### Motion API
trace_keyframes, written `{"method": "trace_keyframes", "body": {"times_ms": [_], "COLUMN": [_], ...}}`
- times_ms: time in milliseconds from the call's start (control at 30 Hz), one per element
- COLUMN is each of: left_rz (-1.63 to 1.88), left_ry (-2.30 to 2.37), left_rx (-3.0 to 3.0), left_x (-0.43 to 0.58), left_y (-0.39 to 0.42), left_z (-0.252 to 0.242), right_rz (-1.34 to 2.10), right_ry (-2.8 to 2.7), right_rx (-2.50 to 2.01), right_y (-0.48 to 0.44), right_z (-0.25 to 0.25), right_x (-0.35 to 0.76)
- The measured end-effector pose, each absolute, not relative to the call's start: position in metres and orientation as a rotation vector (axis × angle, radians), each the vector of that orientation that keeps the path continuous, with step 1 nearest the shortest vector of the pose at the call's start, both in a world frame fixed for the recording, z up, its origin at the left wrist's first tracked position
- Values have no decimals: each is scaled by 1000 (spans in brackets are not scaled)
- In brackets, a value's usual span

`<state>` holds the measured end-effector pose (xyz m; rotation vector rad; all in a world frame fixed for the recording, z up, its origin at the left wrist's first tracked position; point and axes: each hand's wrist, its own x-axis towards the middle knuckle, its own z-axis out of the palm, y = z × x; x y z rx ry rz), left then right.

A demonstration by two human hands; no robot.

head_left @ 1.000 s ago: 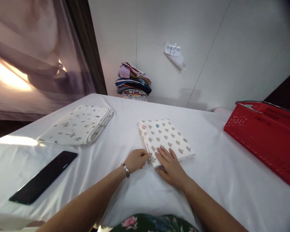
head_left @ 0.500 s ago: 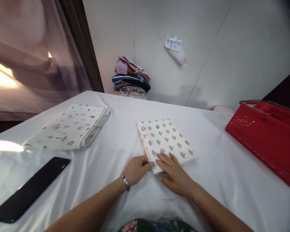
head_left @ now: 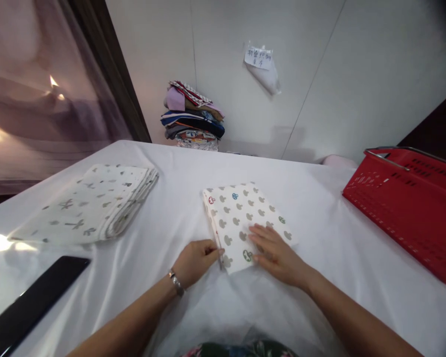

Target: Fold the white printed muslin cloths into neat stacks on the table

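Observation:
In front of me lies a folded white cloth printed with grey mushrooms and a few red, blue and green ones. My left hand, a silver band on its wrist, pinches the cloth's near left corner between thumb and fingers. Over the near right part of the cloth is my right hand, its fingers stretched out; it is slightly blurred, and whether it presses on the fabric I cannot tell.
A second folded cloth with small plant prints lies at the left. Nearer me is a long black glossy object. At the right stands a red plastic basket. Several folded textiles are stacked beyond the table's far edge, by the wall.
My right hand has slid right along the cloth, uncovering a green mushroom near the front edge. My left hand keeps its corner. The view has shifted slightly to the right.

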<state>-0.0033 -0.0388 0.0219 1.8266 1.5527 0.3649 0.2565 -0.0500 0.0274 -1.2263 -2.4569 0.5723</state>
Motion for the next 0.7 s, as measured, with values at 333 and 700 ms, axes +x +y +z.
{"method": "trace_keyframes", "body": {"times_ms": [333,700], "left_rz": [670,451], "left_ry": [1691,1933], "left_rx": [2496,2137], "left_x": [23,22], "left_y": [60,104], "left_z": [45,-12], "right_rz": [457,538], "right_ry": [-2143,-2313], "right_rx": [-1661,-1657], "right_y": [79,131], "right_z": [24,-7], "right_x": [276,260]}}
